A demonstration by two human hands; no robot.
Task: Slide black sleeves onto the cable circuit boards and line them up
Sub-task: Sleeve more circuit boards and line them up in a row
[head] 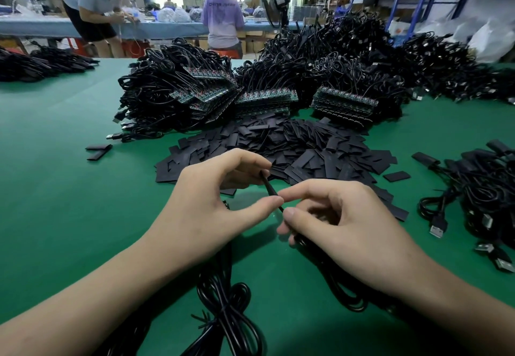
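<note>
Flat matte sleeve [269, 184] (thin, black)

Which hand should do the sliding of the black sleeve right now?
Left, probably. The left hand pinches the black sleeve between thumb and forefinger, while the right hand grips the cable beneath it.

No legible text, faint lettering on the back of a purple T-shirt [222, 7] too blurred to read, white print on stacked circuit boards [343, 112] too small
</note>
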